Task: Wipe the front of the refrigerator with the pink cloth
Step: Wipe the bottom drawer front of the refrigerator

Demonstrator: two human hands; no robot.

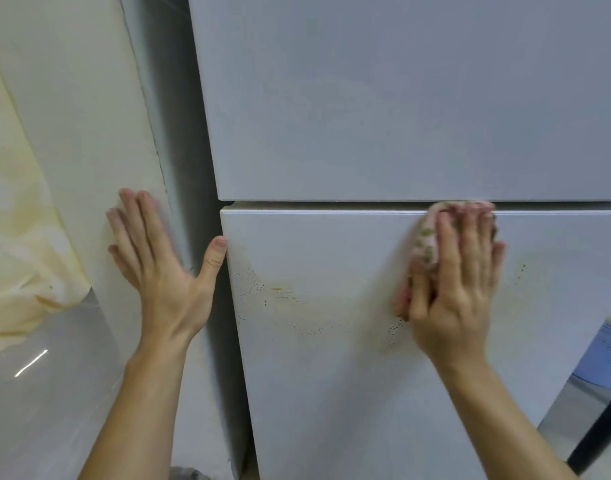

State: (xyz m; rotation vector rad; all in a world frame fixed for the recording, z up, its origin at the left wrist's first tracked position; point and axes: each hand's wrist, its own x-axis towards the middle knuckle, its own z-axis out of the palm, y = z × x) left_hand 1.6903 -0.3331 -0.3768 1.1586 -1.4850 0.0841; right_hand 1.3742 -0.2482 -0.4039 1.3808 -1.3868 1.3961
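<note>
Pink cloth on the refrigerator front, wiping under way.
It is pressed flat under the right hand at the lower door's top edge; the left hand is spread on the side wall. Speckled yellowish stains are judged not yet wiped.

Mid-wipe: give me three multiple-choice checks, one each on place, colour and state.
1. Where is the pink cloth? A on the upper door; B at the lower door's top edge; C on the floor.
2. The stain's colour? A blue; B red; C yellowish-brown.
3. How is the left hand? A open, fingers spread; B a fist; C holding the cloth.
Answers: B, the right hand presses it there; C, the stain left of the cloth looks so; A, fingers lie straight beside the refrigerator.
</note>
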